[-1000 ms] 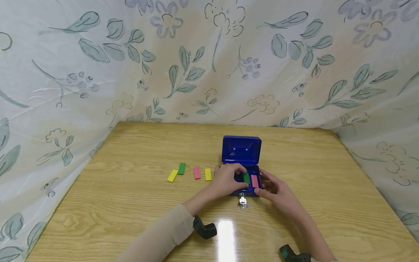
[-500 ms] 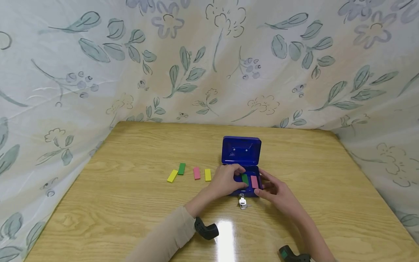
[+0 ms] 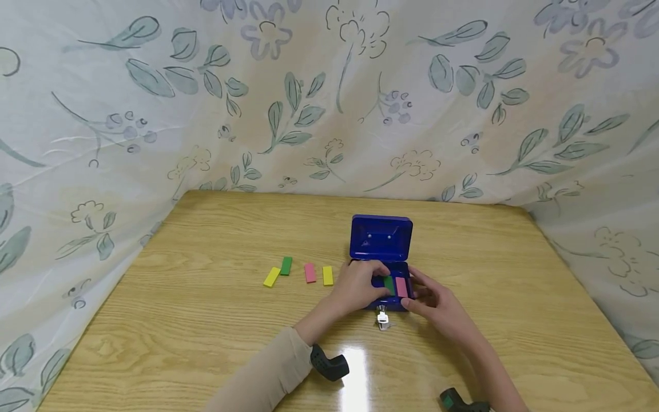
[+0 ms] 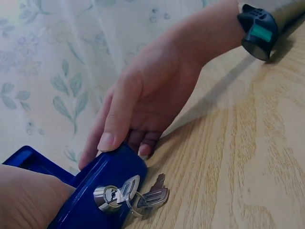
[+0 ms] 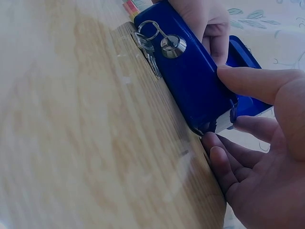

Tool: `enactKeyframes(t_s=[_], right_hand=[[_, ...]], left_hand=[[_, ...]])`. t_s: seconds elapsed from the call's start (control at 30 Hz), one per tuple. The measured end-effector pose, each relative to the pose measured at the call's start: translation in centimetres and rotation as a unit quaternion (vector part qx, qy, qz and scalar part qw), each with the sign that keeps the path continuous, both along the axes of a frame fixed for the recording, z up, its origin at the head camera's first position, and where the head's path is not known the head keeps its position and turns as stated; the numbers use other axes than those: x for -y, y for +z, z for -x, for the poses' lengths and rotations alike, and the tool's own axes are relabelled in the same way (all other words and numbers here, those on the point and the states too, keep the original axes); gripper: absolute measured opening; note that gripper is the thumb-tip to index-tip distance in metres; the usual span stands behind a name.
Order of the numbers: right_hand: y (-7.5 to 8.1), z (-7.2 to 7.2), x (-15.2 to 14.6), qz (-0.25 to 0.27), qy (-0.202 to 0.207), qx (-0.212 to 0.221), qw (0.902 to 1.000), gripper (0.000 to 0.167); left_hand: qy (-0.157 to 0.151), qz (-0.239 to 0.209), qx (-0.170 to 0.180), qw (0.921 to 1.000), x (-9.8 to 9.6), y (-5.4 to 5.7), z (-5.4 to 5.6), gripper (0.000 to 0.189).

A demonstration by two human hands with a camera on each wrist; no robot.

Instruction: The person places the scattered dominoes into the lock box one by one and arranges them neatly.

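Hands (image 3: 355,287) (image 3: 439,306), blue box (image 3: 381,246), green block (image 3: 389,285) seemingly pinched

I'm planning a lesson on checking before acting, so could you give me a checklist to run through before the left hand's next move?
1. Blue box steadied: ok, the right hand holds its right side.
2. Lid out of the way: ok, raised at the back.
3. Left hand free: not ok, it pinches the green block in the box.
4. Green block flat on the box floor: cannot tell, the hand covers part of it.
5. Key in the lock: ok, with a second key hanging from its ring.
6. All blocks inside: not ok, four loose blocks lie on the table.
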State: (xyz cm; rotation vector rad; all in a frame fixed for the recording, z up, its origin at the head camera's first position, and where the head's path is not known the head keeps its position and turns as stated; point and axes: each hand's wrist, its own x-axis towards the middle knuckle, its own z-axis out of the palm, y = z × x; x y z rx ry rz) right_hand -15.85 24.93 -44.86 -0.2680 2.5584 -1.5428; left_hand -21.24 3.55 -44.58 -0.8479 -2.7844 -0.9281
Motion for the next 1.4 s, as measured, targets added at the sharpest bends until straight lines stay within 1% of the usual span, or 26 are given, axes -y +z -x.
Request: enactKeyframes(t_s=[0.2, 0.37, 0.77, 0.93, 1.17, 1.4], right_hand=[[-0.05, 0.01, -0.06, -0.003, -0.002, -0.001, 1.0, 0.072], [-0.16, 0.07, -0.09, 0.004, 0.002, 0.001, 1.0, 0.072], [-0.24, 0.06, -0.06, -0.003, 0.002, -0.001, 1.0, 0.073], [-0.36, 0.08, 0.0, -0.008, -0.004, 0.0, 1.0, 0.072], [-0.23, 0.12, -0.04, -0.009, 0.003, -0.004, 0.9999, 0.072], [-0.15, 0.11, -0.05, -0.006, 0.0, 0.002, 1.0, 0.073]], left_hand=[[-0.007, 0.003, -0.011, 0.9999, -0.06, 0.07, -0.03, 0.028], [-0.002, 0.013, -0.018, 0.9998, -0.19, -0.01, -0.08, 0.027], [0.01, 0.019, -0.014, 0.9997, -0.35, -0.18, -0.04, 0.027], [0.011, 0.019, -0.016, 0.9996, -0.29, -0.15, -0.04, 0.026], [0.014, 0.022, -0.014, 0.9996, -0.31, -0.23, -0.03, 0.025], [0.016, 0.021, -0.018, 0.9995, -0.35, -0.22, -0.1, 0.026]])
